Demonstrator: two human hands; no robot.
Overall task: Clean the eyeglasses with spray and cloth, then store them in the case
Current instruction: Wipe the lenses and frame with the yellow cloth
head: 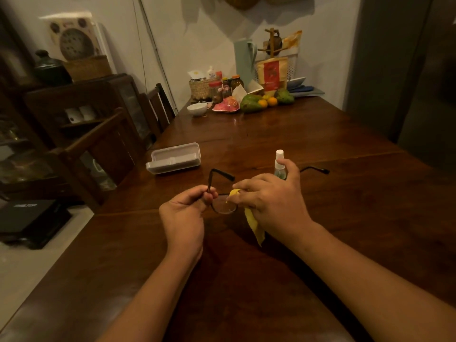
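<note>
Dark-framed eyeglasses [223, 206] hang above the wooden table [320, 218], temples unfolded and pointing away from me. My left hand [183, 213] pinches the frame at its left hinge. My right hand [274, 196] pinches a yellow cloth [254, 223] against the lens; the cloth's tail hangs below the hand. A small clear spray bottle [279, 164] with a white cap stands just behind my right hand. The translucent glasses case [174, 161] lies shut on the table to the far left of the glasses.
Wooden chairs [103, 149] line the table's left edge, with a dark cabinet [81, 104] behind them. At the far end stand jars, a white bowl [197, 108], fruit [251, 102] and a pale jug [244, 60].
</note>
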